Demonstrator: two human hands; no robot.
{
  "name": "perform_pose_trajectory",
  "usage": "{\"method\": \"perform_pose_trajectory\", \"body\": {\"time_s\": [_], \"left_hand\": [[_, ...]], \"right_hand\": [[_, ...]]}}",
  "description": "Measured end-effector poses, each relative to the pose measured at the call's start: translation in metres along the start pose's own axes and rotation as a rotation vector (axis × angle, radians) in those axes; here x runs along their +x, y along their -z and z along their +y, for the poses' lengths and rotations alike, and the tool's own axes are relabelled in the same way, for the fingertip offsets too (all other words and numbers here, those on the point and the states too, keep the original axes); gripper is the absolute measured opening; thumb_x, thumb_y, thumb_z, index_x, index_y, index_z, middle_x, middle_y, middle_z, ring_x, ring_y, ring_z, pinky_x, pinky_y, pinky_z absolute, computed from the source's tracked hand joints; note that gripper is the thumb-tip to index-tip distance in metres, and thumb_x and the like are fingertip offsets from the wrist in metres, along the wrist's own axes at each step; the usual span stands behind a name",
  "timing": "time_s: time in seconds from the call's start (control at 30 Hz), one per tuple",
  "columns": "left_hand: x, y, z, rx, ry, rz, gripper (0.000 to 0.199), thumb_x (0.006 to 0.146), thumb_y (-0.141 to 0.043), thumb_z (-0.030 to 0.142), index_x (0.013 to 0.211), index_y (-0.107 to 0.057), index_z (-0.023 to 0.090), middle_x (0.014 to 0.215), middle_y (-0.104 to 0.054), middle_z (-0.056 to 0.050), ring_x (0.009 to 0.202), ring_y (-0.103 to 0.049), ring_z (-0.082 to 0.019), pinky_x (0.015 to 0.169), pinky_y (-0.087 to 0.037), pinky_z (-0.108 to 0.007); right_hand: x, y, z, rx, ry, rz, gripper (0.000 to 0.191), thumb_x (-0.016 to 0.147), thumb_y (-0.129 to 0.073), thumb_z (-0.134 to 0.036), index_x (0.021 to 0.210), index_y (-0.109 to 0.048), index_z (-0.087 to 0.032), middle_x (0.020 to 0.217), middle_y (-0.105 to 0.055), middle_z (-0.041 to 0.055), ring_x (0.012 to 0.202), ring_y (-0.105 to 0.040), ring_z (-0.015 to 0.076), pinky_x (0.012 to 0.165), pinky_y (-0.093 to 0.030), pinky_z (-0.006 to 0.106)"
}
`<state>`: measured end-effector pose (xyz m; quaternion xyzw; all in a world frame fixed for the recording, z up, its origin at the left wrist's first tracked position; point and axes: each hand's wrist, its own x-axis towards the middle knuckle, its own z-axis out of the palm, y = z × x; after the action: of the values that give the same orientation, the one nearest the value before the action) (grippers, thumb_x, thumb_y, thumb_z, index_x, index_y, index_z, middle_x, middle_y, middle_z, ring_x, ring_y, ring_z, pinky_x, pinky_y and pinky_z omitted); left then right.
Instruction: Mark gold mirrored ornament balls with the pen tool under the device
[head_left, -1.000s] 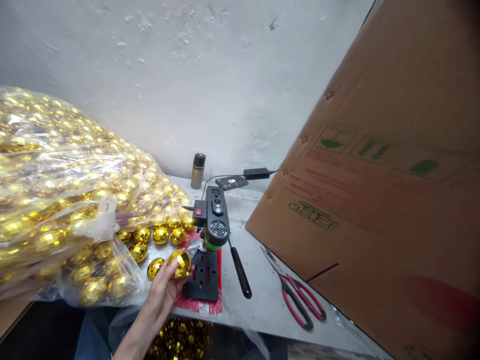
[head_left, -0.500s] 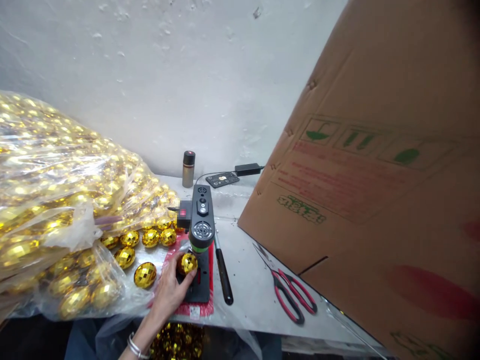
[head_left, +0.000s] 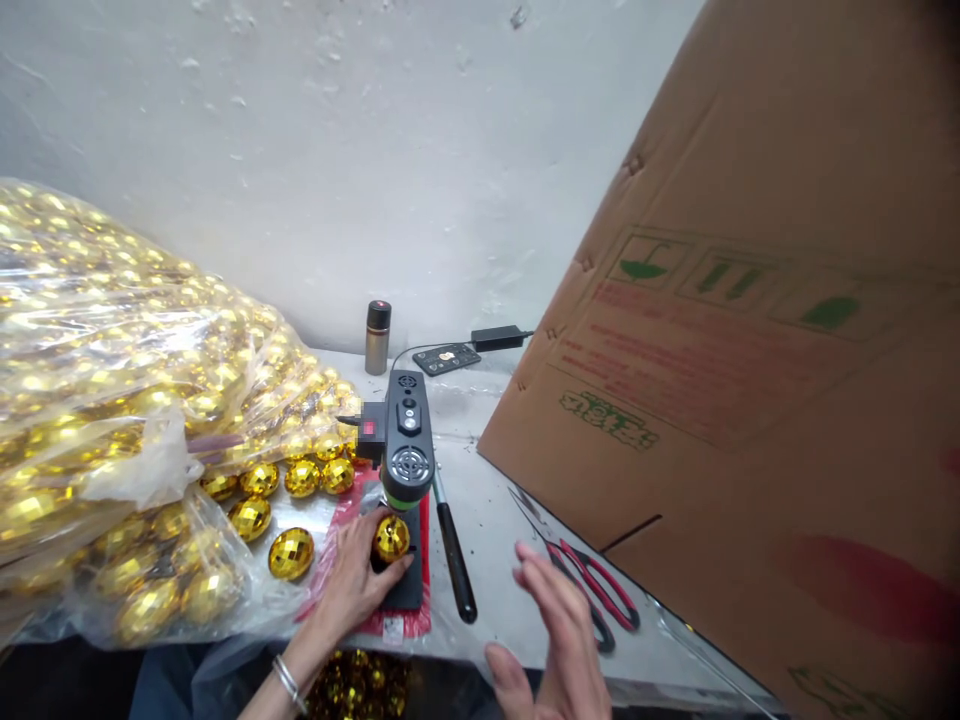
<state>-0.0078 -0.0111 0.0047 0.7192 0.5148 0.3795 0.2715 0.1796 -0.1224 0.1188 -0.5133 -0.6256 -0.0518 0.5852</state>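
The right hand (head_left: pixel 559 640) is nearest, its fingers spread and holding nothing, in front of the scissors (head_left: pixel 596 590). The left hand (head_left: pixel 358 578) grips a gold ball (head_left: pixel 391 538) between its fingers, over the black base (head_left: pixel 406 588) of the machine (head_left: pixel 409 435) on the bench (head_left: pixel 495 560). Loose balls and a bulging bag (head_left: pixel 150 340) lie left; beyond stand a bottle (head_left: pixel 377 338) and, beside it, a phone (head_left: pixel 446 359).

Pale worktable (head_left: pixel 491 520) with scissors (head_left: pixel 592 590), bottle (head_left: pixel 377 338), gold balls (head_left: pixel 291 554).
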Motion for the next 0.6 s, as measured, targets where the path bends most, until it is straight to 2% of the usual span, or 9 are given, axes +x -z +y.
{"method": "perform_pose_trajectory", "body": {"time_s": [0.07, 0.1, 0.17, 0.23, 0.3, 0.37, 0.47, 0.6], "left_hand": [[0.002, -0.001, 0.0, 0.026, 0.01, -0.025, 0.049, 0.081, -0.07, 0.039, 0.126, -0.064, 0.021, 0.118, -0.072, -0.012, 0.111, -0.067, -0.034, 0.099, -0.053, -0.054], [0.002, -0.001, 0.0, 0.037, 0.007, -0.034, 0.049, 0.081, -0.071, 0.039, 0.126, -0.064, 0.021, 0.117, -0.072, -0.012, 0.109, -0.066, -0.034, 0.099, -0.053, -0.054], [0.003, -0.002, -0.001, 0.048, -0.004, -0.036, 0.048, 0.081, -0.072, 0.04, 0.125, -0.065, 0.021, 0.116, -0.072, -0.011, 0.108, -0.066, -0.034, 0.098, -0.052, -0.053], [0.002, -0.002, -0.002, 0.049, -0.012, -0.04, 0.048, 0.083, -0.071, 0.042, 0.125, -0.064, 0.021, 0.113, -0.072, -0.011, 0.106, -0.065, -0.033, 0.097, -0.051, -0.053], [0.001, -0.002, -0.002, 0.043, -0.01, -0.052, 0.048, 0.084, -0.069, 0.043, 0.127, -0.064, 0.021, 0.111, -0.072, -0.012, 0.105, -0.065, -0.034, 0.097, -0.051, -0.053], [0.001, -0.002, 0.0, 0.038, 0.002, -0.067, 0.05, 0.083, -0.069, 0.042, 0.128, -0.063, 0.021, 0.112, -0.072, -0.012, 0.105, -0.065, -0.034, 0.097, -0.051, -0.053], [0.0, -0.002, 0.003, 0.027, 0.022, -0.068, 0.05, 0.081, -0.071, 0.041, 0.126, -0.064, 0.021, 0.113, -0.071, -0.013, 0.107, -0.064, -0.035, 0.097, -0.05, -0.053], [-0.001, -0.003, 0.007, -0.001, 0.046, -0.072, 0.046, 0.082, -0.071, 0.04, 0.125, -0.064, 0.023, 0.111, -0.071, -0.012, 0.106, -0.064, -0.034, 0.096, -0.05, -0.052]], "right_hand": [[0.028, -0.013, -0.001, 0.036, 0.17, 0.092, 0.059, 0.101, -0.048, -0.059, 0.141, -0.058, -0.017, 0.121, -0.07, 0.0179, 0.112, -0.066, 0.0306, 0.085, -0.058, 0.043], [0.041, -0.019, -0.002, 0.036, 0.239, 0.037, 0.062, 0.1, -0.048, -0.062, 0.14, -0.058, -0.017, 0.117, -0.072, 0.0172, 0.108, -0.067, 0.0288, 0.085, -0.057, 0.042], [0.061, -0.03, -0.003, 0.064, 0.353, -0.069, 0.054, 0.101, -0.049, -0.058, 0.131, -0.06, -0.015, 0.106, -0.074, 0.015, 0.097, -0.069, 0.0244, 0.079, -0.054, 0.037], [0.071, -0.04, -0.004, 0.107, 0.402, -0.169, 0.034, 0.105, -0.049, -0.047, 0.113, -0.063, -0.017, 0.095, -0.074, 0.0106, 0.083, -0.068, 0.0191, 0.07, -0.05, 0.032], [0.073, -0.049, -0.003, 0.137, 0.398, -0.197, 0.025, 0.106, -0.046, -0.034, 0.091, -0.06, -0.02, 0.081, -0.071, 0.0054, 0.068, -0.062, 0.0148, 0.064, -0.043, 0.029], [0.067, -0.058, -0.001, 0.127, 0.386, -0.153, 0.029, 0.105, -0.042, -0.022, 0.078, -0.052, -0.022, 0.07, -0.063, 0.0019, 0.06, -0.052, 0.0131, 0.06, -0.036, 0.029], [0.051, -0.07, 0.004, 0.099, 0.375, -0.068, 0.03, 0.102, -0.037, -0.013, 0.075, -0.048, -0.022, 0.066, -0.056, 0.0008, 0.058, -0.044, 0.0139, 0.058, -0.032, 0.03], [0.033, -0.081, 0.008, 0.14, 0.31, -0.008, 0.029, 0.099, -0.035, -0.009, 0.076, -0.045, -0.023, 0.068, -0.051, 0.0002, 0.06, -0.04, 0.0145, 0.059, -0.032, 0.03]]}}
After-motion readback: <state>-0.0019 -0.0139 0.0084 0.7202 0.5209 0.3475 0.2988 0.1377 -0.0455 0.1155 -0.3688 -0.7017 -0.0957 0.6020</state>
